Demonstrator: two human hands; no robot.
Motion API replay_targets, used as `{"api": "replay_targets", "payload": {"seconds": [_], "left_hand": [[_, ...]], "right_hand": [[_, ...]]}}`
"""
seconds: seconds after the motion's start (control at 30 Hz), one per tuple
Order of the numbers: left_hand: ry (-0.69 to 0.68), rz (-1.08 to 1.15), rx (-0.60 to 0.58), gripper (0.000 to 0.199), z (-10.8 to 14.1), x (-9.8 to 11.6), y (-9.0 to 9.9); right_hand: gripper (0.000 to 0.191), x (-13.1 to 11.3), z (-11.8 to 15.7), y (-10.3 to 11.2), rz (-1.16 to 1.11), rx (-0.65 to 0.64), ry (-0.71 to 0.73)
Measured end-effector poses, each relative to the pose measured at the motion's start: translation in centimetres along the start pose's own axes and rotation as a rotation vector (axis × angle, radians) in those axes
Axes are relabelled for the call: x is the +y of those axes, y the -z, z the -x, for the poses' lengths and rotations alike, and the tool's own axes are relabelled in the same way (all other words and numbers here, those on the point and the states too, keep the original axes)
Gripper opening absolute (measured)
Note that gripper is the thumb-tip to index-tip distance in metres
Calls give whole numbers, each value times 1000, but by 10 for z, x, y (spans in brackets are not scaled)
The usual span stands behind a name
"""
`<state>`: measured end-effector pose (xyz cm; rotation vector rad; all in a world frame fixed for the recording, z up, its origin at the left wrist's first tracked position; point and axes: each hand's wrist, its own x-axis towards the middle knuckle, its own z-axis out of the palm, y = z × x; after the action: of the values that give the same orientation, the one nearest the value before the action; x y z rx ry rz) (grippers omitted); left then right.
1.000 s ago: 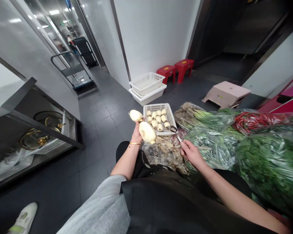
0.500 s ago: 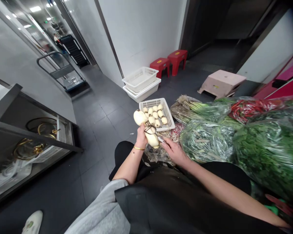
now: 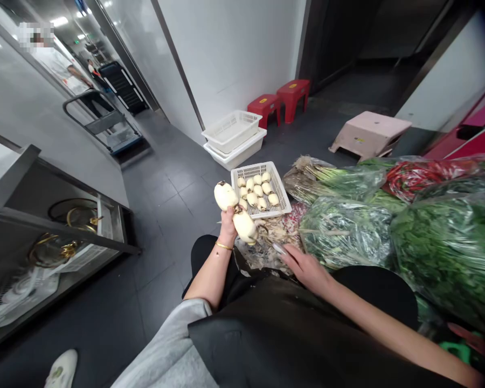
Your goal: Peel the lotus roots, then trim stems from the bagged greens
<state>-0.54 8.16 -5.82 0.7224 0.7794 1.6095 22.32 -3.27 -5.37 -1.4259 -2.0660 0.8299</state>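
Observation:
My left hand [image 3: 227, 227] is closed around a lotus root [image 3: 245, 226] of two plump, cream-coloured segments joined at a dark node. One segment points up and left, the other down toward my right hand. My right hand [image 3: 305, 267] is closed on a small silver-bladed tool [image 3: 279, 248], most of it hidden in the fingers; its tip is apart from the root. Just beyond the root, a white slatted basket [image 3: 285, 202] holds several short lotus root pieces [image 3: 257, 191]. Brownish scraps [image 3: 262, 253] lie below my hands, between my knees.
Bagged leafy greens [image 3: 448, 253], scallions [image 3: 339, 183] and red chillies [image 3: 420, 175] crowd the right. Two stacked white baskets [image 3: 234, 134], red stools [image 3: 293, 99] and a pink stool [image 3: 369, 134] stand farther back. A metal shelf [image 3: 117, 242] and a trolley [image 3: 123, 143] are at left; a person [image 3: 70, 75] stands beyond.
My left hand has shifted slightly left with the lotus root, turning it a little. My right hand and its tool have moved right and down, away from the root. A person has appeared behind the trolley.

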Motion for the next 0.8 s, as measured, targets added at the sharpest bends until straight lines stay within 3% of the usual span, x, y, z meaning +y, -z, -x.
{"api": "replay_targets", "payload": {"seconds": [0.1,0.23,0.33,0.5,0.67,0.8], "left_hand": [[-18,-23,-14,54,-4,7,-1],[178,129,-7,59,-9,6,-8],[239,278,33,64,-13,7,-8],[229,343,104,65,-19,10,0],[148,322,168,66,-21,1,-4],[111,286,202,60,-21,-2,-6]], "right_hand": [[38,16,21,8,6,-9,-85],[39,-4,-10,16,-79,50,-23],[40,-3,-17,1,-97,91,0],[41,32,23,-12,-73,98,-24],[46,15,4,-9,136,83,17],[48,24,6,-17,203,80,26]]}}
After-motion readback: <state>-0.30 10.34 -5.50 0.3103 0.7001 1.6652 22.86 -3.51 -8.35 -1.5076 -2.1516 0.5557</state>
